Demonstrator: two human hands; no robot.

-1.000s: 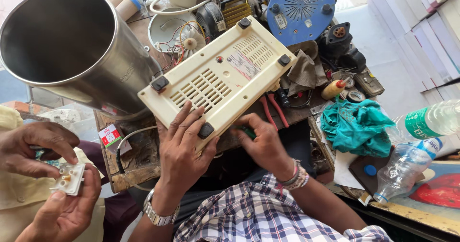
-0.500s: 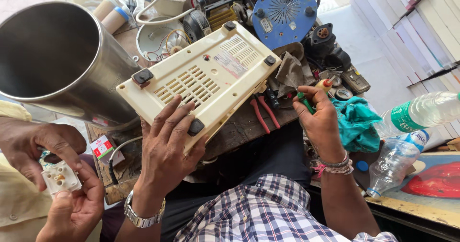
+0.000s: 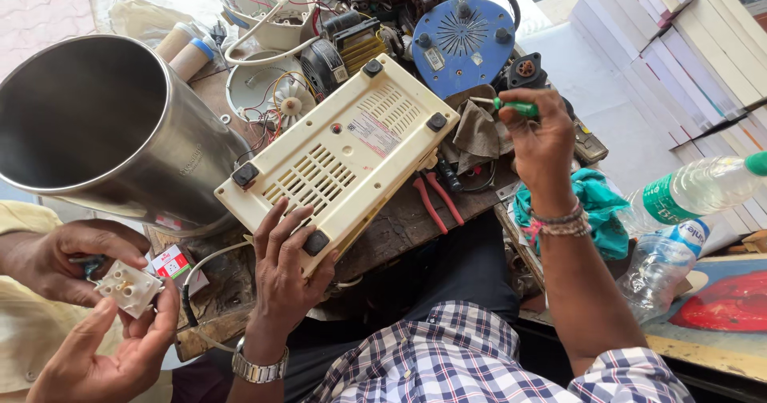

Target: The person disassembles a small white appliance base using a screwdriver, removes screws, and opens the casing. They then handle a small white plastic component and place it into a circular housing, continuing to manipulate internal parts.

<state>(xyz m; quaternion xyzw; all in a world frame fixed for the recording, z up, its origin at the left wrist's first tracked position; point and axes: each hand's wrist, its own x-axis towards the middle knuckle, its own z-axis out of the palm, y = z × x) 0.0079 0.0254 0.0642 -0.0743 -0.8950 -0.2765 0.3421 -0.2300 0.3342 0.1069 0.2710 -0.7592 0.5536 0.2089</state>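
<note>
A cream appliance casing (image 3: pixel 343 155) lies upside down on the cluttered wooden bench, its vent slots and black rubber feet facing up. My left hand (image 3: pixel 284 271) rests flat on its near corner, fingers spread over one foot. My right hand (image 3: pixel 539 143) is raised to the right of the casing and grips a green-handled screwdriver (image 3: pixel 511 106) with the shaft pointing left. A silver watch sits on my left wrist and bead bracelets on my right.
A big steel pot (image 3: pixel 104 123) lies on its side at left. Another person's hands (image 3: pixel 88 291) hold a small white socket part (image 3: pixel 128 287) at lower left. Red-handled pliers (image 3: pixel 435 199), a blue round cover (image 3: pixel 463 39), a teal cloth (image 3: pixel 591 211), plastic bottles (image 3: pixel 695 195) and stacked boxes (image 3: pixel 687 43) surround the bench.
My right hand left the casing's underside, moved right across the bench, picked up the green screwdriver and lifted it. My left hand stayed on the casing's near corner.
</note>
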